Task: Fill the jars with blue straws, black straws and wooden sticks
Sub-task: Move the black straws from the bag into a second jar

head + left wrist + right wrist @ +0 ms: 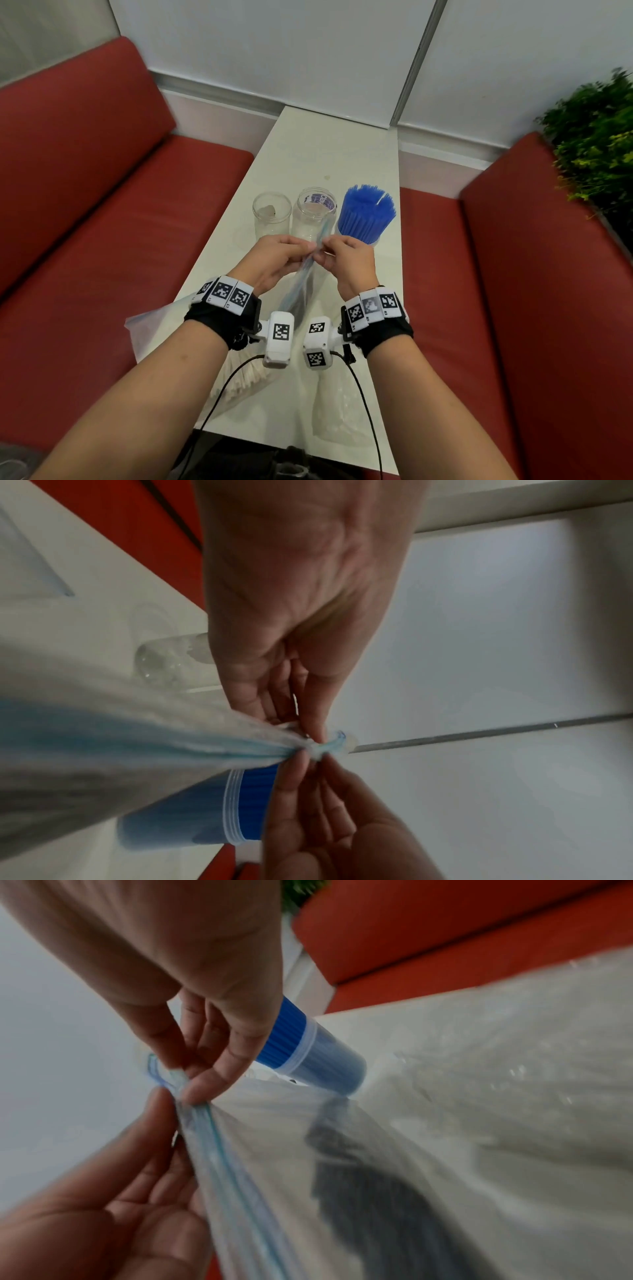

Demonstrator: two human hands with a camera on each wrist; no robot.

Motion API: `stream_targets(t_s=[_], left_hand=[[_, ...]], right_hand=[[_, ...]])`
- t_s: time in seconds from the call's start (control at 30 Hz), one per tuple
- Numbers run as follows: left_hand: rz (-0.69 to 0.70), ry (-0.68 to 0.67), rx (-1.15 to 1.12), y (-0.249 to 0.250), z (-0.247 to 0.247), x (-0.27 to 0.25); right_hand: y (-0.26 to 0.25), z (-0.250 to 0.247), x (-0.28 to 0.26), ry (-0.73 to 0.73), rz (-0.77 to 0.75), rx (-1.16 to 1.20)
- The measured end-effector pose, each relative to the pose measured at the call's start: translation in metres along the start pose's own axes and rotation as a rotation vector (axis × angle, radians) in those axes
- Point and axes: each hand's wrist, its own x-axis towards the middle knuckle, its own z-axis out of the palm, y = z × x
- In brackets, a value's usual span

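A clear zip bag with a blue seal strip holds black straws and hangs above the white table. My left hand and right hand both pinch its top corner, fingertips almost touching. The right wrist view shows the right hand above and the left hand below the seal. Behind the hands stand an empty jar, a labelled empty jar and a jar full of blue straws. Wooden sticks lie in another bag under my left wrist.
A flat clear bag overhangs the table's left edge, and a crumpled one lies near the front edge. Red bench seats flank the narrow table. A green plant stands at the far right.
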Motion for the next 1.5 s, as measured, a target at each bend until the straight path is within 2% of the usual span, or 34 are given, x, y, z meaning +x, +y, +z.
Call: stream_targets(t_s=[0.13,0.23,0.27,0.3,0.37,0.43,0.53,0.57,0.63,0.7,0.77,0.8,0.87,0.9,0.97,1.03,1.07,1.1,1.17,1.2,1.23,1.37,1.43,1.5], left_hand=[[-0.032,0.169,-0.294,0.011,-0.009,0.011],[-0.075,0.248,-0.454,0.026,-0.030,0.015],[-0.078,0.258,-0.466,0.029,-0.037,0.014],[-0.059,0.277,-0.433,0.030,-0.041,0.014],[0.006,0.311,-0.285,0.028,-0.040,0.014],[0.037,0.306,-0.176,0.021,-0.029,0.016],[0.028,0.246,-0.178,0.014,-0.013,0.017],[0.015,0.216,-0.210,0.015,-0.011,0.017],[-0.014,0.113,-0.295,0.019,-0.013,0.015],[-0.027,0.025,-0.344,0.025,-0.019,0.013],[0.006,-0.040,-0.272,0.027,-0.027,0.010],[0.025,-0.080,-0.188,0.026,-0.030,0.007],[0.026,-0.128,0.122,0.022,-0.030,0.002],[-0.003,-0.102,0.337,0.020,-0.029,0.001],[-0.080,0.046,0.731,0.014,-0.029,0.001],[-0.134,0.139,0.854,0.010,-0.027,0.001],[-0.150,0.162,0.772,0.009,-0.027,0.001],[-0.169,0.195,0.598,0.008,-0.028,0.002],[-0.222,0.251,0.106,0.014,-0.034,0.001],[-0.268,0.241,-0.100,0.017,-0.038,0.002],[-0.324,0.213,-0.208,0.020,-0.042,0.002],[-0.353,0.092,-0.298,0.021,-0.028,-0.008],[-0.301,0.094,-0.236,0.015,-0.017,-0.009],[-0.269,-0.008,-0.211,0.012,-0.004,-0.011]], right_hand=[[0.000,-0.007,0.004,-0.044,0.192,0.251],[0.001,-0.025,0.013,0.072,0.278,0.638],[0.003,-0.032,0.017,0.113,0.283,0.675],[0.003,-0.036,0.020,0.127,0.273,0.614],[0.006,-0.034,0.020,0.074,0.207,0.237],[0.007,-0.018,0.015,-0.095,0.208,-0.139],[0.007,0.009,0.005,-0.344,0.259,-0.562],[0.010,0.012,0.004,-0.364,0.242,-0.714],[0.016,0.011,0.008,-0.243,0.177,-0.874],[0.020,0.005,0.012,-0.131,0.184,-0.773],[0.020,0.001,0.011,-0.155,0.253,-0.510],[0.019,0.000,0.010,-0.153,0.274,-0.336],[0.019,0.000,0.011,-0.106,0.285,0.011],[0.018,0.001,0.012,-0.084,0.294,0.134],[0.017,0.004,0.011,-0.004,0.344,0.306],[0.019,0.006,0.011,0.081,0.397,0.427],[0.018,0.004,0.012,0.100,0.410,0.416],[0.017,-0.001,0.013,0.093,0.425,0.389],[0.014,-0.010,0.011,0.038,0.431,0.233],[0.013,-0.013,0.009,0.028,0.411,0.150],[0.010,-0.016,0.006,0.035,0.396,0.078],[0.011,-0.014,0.003,0.049,0.350,-0.008],[0.013,-0.009,0.004,0.000,0.305,-0.071],[0.014,-0.002,0.004,-0.073,0.216,-0.091]])
